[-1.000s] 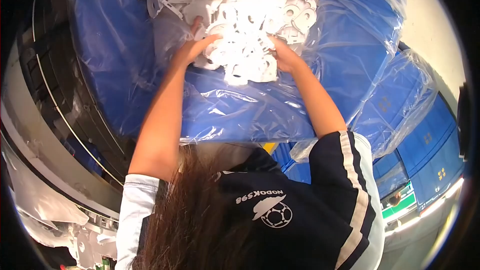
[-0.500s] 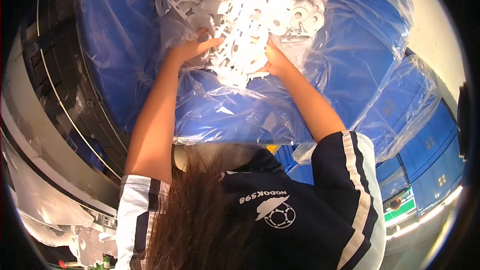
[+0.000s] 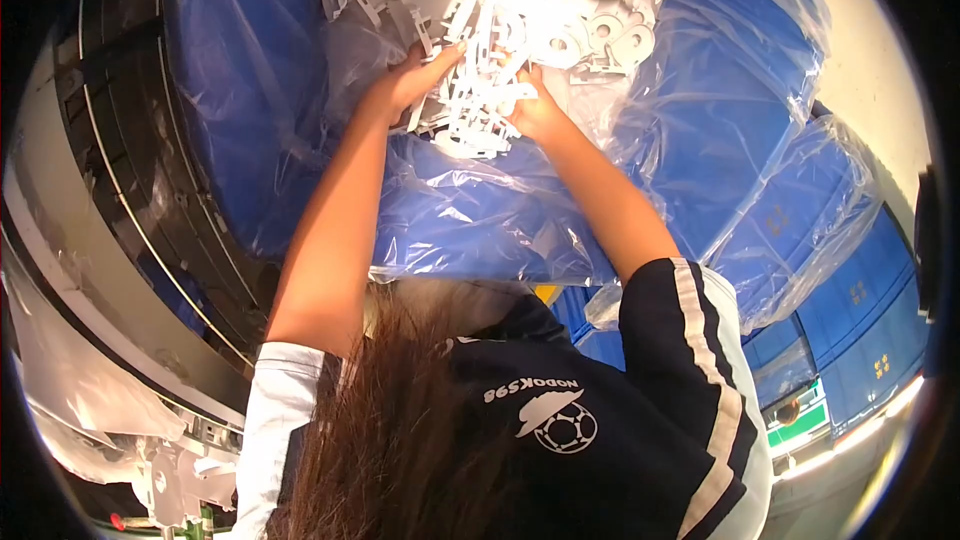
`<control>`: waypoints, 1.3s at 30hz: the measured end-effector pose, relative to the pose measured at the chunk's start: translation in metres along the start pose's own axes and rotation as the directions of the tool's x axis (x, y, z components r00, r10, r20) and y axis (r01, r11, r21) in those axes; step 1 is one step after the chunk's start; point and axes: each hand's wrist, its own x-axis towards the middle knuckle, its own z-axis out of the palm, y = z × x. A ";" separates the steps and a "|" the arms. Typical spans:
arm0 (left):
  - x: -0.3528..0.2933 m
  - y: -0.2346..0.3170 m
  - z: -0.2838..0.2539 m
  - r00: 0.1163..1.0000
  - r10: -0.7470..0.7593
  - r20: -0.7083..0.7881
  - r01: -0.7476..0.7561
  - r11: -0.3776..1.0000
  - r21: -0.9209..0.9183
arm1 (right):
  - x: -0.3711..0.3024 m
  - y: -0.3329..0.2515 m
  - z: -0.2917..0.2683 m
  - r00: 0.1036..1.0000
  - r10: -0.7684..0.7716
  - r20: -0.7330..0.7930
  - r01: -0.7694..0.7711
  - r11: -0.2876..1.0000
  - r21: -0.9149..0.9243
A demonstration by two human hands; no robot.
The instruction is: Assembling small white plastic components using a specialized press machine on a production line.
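A heap of flat white plastic parts (image 3: 520, 0), many with round holes, lies in a blue bin (image 3: 700, 130) lined with a clear plastic bag (image 3: 470, 230). My left hand (image 3: 410, 80) and my right hand (image 3: 535, 110) reach into the near side of the heap. Between them they hold a bunch of the white parts (image 3: 475, 105), fingers curled around it. My bare forearms run down from the hands to my dark shirt with white sleeves at the bottom of the view.
A second blue bin (image 3: 800, 230) with a clear bag stands to the right. More blue crates (image 3: 870, 330) lie lower right. A dark curved machine rim (image 3: 130, 200) runs along the left. Loose white parts (image 3: 170, 470) sit at lower left.
Both hands have moved closer together and deeper into the heap. They have gathered a bunch of white parts that was lying loose between them before.
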 end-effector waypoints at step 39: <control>-0.497 0.220 -0.050 -0.116 0.925 -0.361 -0.799 0.129 0.587 | -0.209 -0.235 0.418 0.151 -0.208 0.966 0.966 0.237 -0.100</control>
